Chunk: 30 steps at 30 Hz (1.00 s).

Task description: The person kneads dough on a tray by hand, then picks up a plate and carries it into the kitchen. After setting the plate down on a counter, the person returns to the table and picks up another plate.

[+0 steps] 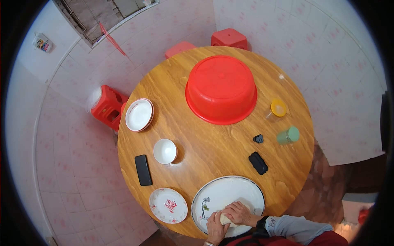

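Observation:
A lump of pale dough (225, 219) rests on a large white platter (246, 188) with a dark rim and a painted flower. My left hand (216, 228) curls its fingers around the dough's left side. From the right, my right hand (239, 213) presses over the top of the same lump, fingers bent onto it. Both hands touch the dough and partly hide it. Just left of the platter lies a white plate (158, 203) with red lettering.
An upturned red basin (221, 86) stands at the back of the round wooden table (205, 147). At left are stacked bowls (138, 115), a white bowl (165, 151) and a phone (143, 170). A yellow-lidded jar (278, 108), green-lidded jar (288, 135) and black case (258, 163) are at right.

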Motion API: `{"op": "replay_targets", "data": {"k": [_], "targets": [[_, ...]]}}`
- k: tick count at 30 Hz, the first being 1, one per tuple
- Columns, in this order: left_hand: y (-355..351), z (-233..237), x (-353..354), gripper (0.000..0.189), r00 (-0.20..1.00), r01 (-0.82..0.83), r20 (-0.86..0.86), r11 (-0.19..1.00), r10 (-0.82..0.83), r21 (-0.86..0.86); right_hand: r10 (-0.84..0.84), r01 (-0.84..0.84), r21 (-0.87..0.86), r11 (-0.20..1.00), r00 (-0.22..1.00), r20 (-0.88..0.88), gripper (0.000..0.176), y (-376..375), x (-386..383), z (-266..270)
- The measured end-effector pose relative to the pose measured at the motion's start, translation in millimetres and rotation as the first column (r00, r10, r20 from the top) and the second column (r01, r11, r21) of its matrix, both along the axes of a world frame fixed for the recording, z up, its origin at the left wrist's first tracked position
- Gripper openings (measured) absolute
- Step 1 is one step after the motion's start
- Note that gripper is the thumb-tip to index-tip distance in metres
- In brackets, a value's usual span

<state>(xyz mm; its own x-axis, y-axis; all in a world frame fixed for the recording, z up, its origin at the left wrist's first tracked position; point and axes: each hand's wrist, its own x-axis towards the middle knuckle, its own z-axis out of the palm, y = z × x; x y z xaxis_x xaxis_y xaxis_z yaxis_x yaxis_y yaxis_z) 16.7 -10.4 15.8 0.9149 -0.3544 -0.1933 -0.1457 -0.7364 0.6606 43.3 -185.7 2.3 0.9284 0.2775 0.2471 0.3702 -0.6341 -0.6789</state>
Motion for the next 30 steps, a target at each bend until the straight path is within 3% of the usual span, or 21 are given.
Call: {"op": "replay_targets", "data": {"k": [2,4,6,9,12,13,15,16,18,19,21,22,24,28,30], "targets": [[0,-9,9,0.079,0.999,0.021,-0.049,0.998,-0.018,0.065,-0.073,0.074,0.017,0.997,0.995,-0.069,0.016,0,7,-5],[-5,-6,26,0.073,0.996,0.021,0.087,0.998,-0.027,0.067,-0.117,0.12,0.033,0.992,0.989,-0.094,0.014,0,19,-7],[-6,-16,37,0.069,0.997,0.013,0.071,0.999,-0.016,0.045,-0.159,0.166,0.051,0.985,0.981,-0.116,0.012,1,31,-11],[-9,-17,57,0.064,0.98,-0.056,-0.187,0.997,0.067,0.062,-0.264,0.275,0.066,0.959,0.955,-0.132,0.008,0,51,-16],[-5,-31,72,0.061,0.975,-0.057,-0.215,0.997,0.066,0.044,-0.322,0.338,0.067,0.939,0.93,-0.175,0.016,-1,57,-34],[-3,-38,74,0.061,0.978,-0.059,-0.196,0.998,0.066,0.039,-0.322,0.336,0.069,0.939,0.934,-0.156,0.016,-1,56,-34],[1,-43,76,0.065,0.982,-0.043,-0.184,0.996,0.027,-0.084,-0.297,0.325,0.029,0.945,0.895,-0.332,0.026,0,56,-30],[2,-40,74,0.065,0.985,-0.042,-0.17,0.995,0.027,-0.089,-0.299,0.324,0.029,0.945,0.9,-0.318,0.026,-1,56,-27],[4,-27,64,0.074,0.98,-0.095,-0.185,0.993,0.08,-0.071,-0.168,0.243,0.064,0.968,0.814,-0.556,0.033,0,50,-22],[4,-16,61,0.074,0.98,-0.091,-0.185,0.993,0.076,-0.074,-0.172,0.246,0.061,0.967,0.813,-0.556,0.033,1,45,-25],[2,9,60,0.085,0.998,-0.022,0.058,0.998,0.019,0.059,-0.079,0.424,0.347,0.836,0.719,-0.69,0.04,3,34,-36],[-4,26,61,0.085,0.998,-0.022,0.058,0.998,0.018,0.059,-0.079,0.425,0.347,0.836,0.719,-0.69,0.04,3,34,-28],[-14,56,63,0.09,0.995,0.057,0.066,0.963,-0.077,0.262,-0.03,0.394,0.395,0.83,0.738,-0.674,0.041,4,37,-8],[-32,51,47,0.095,0.994,-0.011,0.106,0.963,-0.018,0.27,-0.116,0.411,0.327,0.851,0.754,-0.646,0.039,16,51,25],[-31,49,39,0.1,0.995,0.046,0.083,0.982,-0.062,0.183,-0.125,0.299,0.159,0.941,0.743,-0.658,0.03,14,50,44]]}}
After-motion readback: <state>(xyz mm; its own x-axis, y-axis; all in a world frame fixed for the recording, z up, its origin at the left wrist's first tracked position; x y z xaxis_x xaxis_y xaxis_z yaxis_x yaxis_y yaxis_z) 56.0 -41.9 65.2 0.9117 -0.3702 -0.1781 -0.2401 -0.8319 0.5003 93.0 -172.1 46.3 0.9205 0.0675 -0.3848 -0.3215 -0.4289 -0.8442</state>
